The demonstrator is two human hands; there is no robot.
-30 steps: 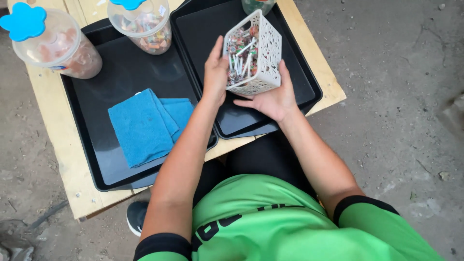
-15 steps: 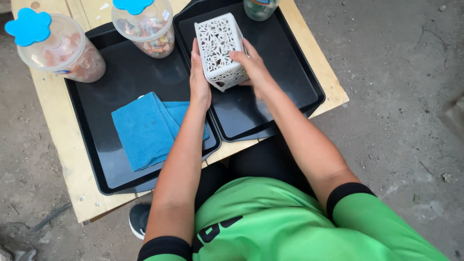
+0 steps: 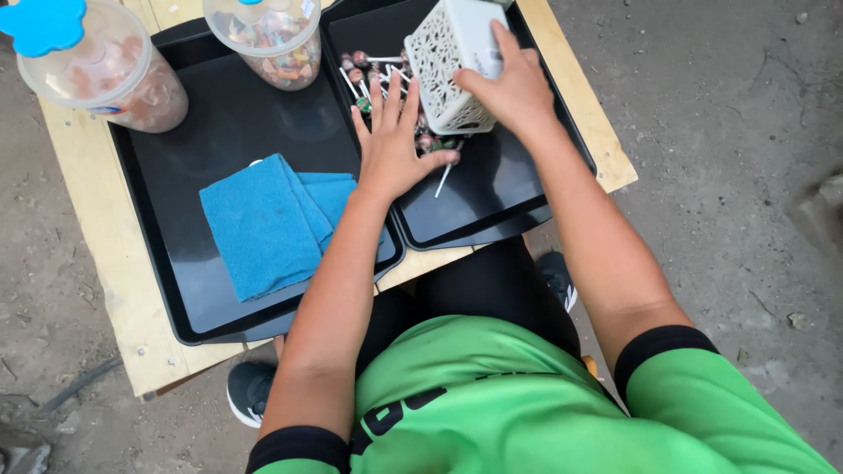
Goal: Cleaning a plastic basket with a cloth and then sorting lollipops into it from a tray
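Basket (image 3: 443, 66) tipped in right hand (image 3: 509, 88), lollipops (image 3: 378, 75) out.

I sit outdoors at a makeshift sweet stall: bare dirt ground (image 3: 729, 175), rough wooden plank table (image 3: 97, 272), clear plastic candy jars (image 3: 268, 39).

Left hand (image 3: 392, 140) flat, fingers spread; right hand (image 3: 509, 83) grip closed.

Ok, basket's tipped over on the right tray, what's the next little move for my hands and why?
Probably lift the white basket clear with the right hand. It is upturned, and lollipops already lie spilled on the right tray under the left hand, so lifting it would likely free any caught beneath.
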